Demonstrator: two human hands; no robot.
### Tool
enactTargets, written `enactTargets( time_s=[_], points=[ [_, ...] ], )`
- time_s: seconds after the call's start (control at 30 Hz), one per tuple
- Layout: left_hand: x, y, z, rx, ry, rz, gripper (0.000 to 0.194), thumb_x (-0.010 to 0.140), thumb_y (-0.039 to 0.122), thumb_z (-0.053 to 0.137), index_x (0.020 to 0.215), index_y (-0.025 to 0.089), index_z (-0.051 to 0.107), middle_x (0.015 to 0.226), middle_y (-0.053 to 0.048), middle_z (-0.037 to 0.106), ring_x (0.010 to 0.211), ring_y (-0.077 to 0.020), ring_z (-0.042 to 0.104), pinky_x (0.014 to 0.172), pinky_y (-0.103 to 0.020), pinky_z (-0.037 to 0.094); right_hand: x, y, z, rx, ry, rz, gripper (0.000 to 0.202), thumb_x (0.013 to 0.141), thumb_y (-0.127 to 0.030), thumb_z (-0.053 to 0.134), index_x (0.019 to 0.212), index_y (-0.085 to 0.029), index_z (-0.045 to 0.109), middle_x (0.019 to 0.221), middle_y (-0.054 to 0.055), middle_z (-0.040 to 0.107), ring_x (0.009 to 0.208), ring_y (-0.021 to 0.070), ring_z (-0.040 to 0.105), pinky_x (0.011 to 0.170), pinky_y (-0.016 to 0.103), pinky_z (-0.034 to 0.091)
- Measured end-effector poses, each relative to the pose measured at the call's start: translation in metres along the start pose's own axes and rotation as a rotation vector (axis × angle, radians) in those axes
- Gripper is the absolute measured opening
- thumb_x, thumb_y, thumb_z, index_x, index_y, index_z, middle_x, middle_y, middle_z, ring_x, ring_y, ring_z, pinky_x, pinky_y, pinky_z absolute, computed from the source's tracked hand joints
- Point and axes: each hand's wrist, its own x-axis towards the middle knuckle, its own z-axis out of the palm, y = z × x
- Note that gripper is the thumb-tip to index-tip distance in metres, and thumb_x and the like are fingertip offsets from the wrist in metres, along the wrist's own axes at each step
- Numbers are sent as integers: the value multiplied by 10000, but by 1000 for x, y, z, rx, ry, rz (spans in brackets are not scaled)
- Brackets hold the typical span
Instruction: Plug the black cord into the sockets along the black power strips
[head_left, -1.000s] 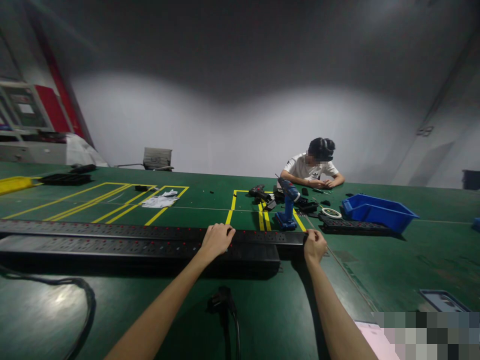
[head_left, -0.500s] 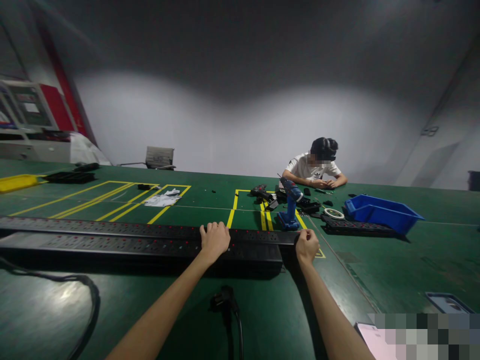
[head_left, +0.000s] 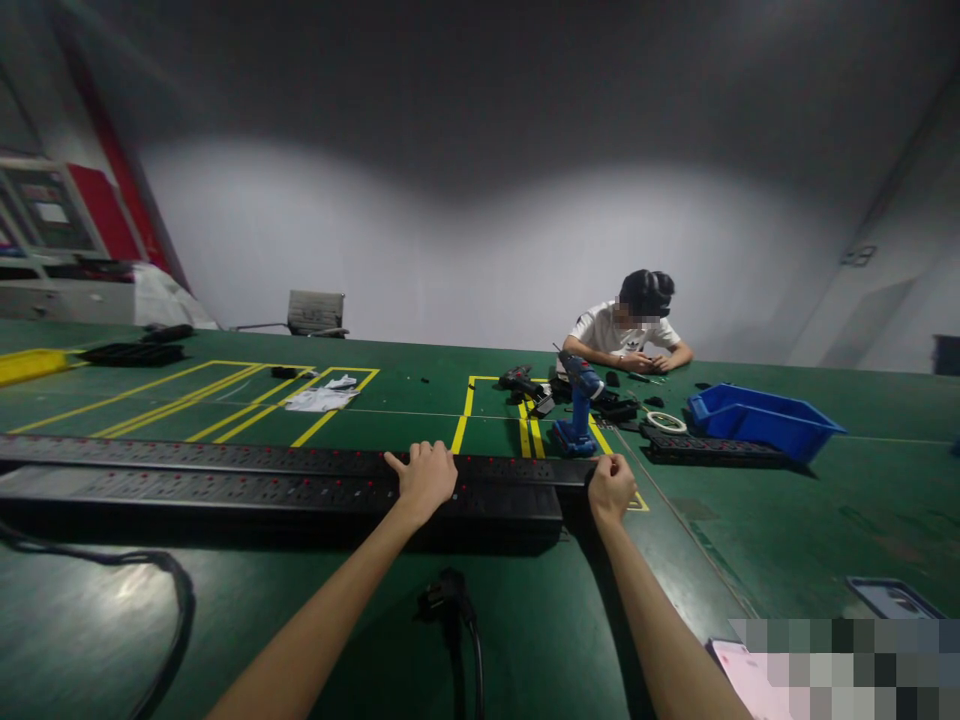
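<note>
Two long black power strips lie side by side across the table, a rear power strip [head_left: 315, 459] and a front power strip [head_left: 502, 503], both dotted with red along the sockets. Over the rear strip my left hand [head_left: 429, 480] is bent, its fingers curled toward the far edge and its thumb stuck out to the left. My right hand [head_left: 611, 487] is closed in a fist against that strip's right end; whatever its fingers hold is hidden. Nearer to me stands a black plug [head_left: 448, 597] with its cable.
Beyond the strips stands a blue cordless drill [head_left: 576, 410]. A blue bin [head_left: 765, 420] and another black strip [head_left: 712, 450] lie to the right. Across the table sits a person [head_left: 626, 325]. A thick black cable [head_left: 180, 610] curves at front left.
My left thumb has spread outward, away from the fingers. The whole view has shifted slightly; my right hand keeps its place at the strip's end.
</note>
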Motion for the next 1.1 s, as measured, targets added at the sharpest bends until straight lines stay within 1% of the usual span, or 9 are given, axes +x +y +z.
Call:
enactTargets(
  time_s=[0.43,0.6,0.73,0.77,0.83,0.87,0.93,1.03,1.1],
  points=[
    [0,1,-2,4,1,-11,377,918,293,283,1017,172,626,1075,-161,604,1107,-343,487,964,-769,114,-1,-3,-3,9,-38,-33,306,789,-352,404,672,-177,626,666,54,633,657,204,520,637,282,336],
    [-3,1,-2,2,15,-8,358,916,291,303,1017,175,627,1067,-157,598,1116,-345,479,976,-763,83,-1,-5,-4,3,-33,-21,322,790,-368,407,684,-176,643,675,56,641,668,209,524,636,285,332],
    [-6,2,-9,-53,53,52,290,895,275,379,1056,219,613,1150,-117,573,1164,-310,460,1053,-688,64,-2,-7,-5,59,-29,20,346,798,-416,428,709,-172,658,703,66,668,680,215,539,655,288,348],
    [-5,1,-13,-75,67,73,278,888,277,399,1063,231,611,1174,-104,567,1176,-297,455,1076,-653,87,-2,-7,-5,81,-32,36,354,802,-430,430,713,-172,656,718,70,678,683,216,547,659,288,352],
    [-1,0,-24,-121,66,102,264,874,292,436,1060,237,614,1196,-91,570,1178,-278,465,1089,-565,202,0,-5,-5,126,-38,72,369,816,-457,424,718,-174,640,748,78,695,707,220,569,674,289,362],
    [2,-2,-32,-144,44,107,259,866,306,451,1050,233,618,1186,-88,583,1156,-270,487,1064,-509,284,2,-4,-4,154,-39,91,373,823,-469,418,727,-175,627,755,80,700,725,223,582,685,290,369],
    [8,-7,-50,-206,-56,145,262,855,329,465,1035,225,624,1120,-74,629,1056,-239,561,954,-391,418,6,1,-2,227,-31,127,378,838,-488,403,759,-175,597,746,78,704,757,228,608,713,294,386],
    [6,-15,-81,-307,-305,307,256,836,362,485,990,233,642,974,-26,688,873,-179,631,814,-281,474,11,8,1,336,-6,165,386,857,-504,374,800,-170,557,706,72,697,766,230,637,743,305,407],
    [-7,-16,-97,-327,-486,466,257,803,401,528,973,259,658,931,1,699,831,-164,640,750,-247,480,13,12,3,346,8,175,384,862,-504,371,798,-171,549,692,70,693,760,230,645,753,311,413]
  ],
)
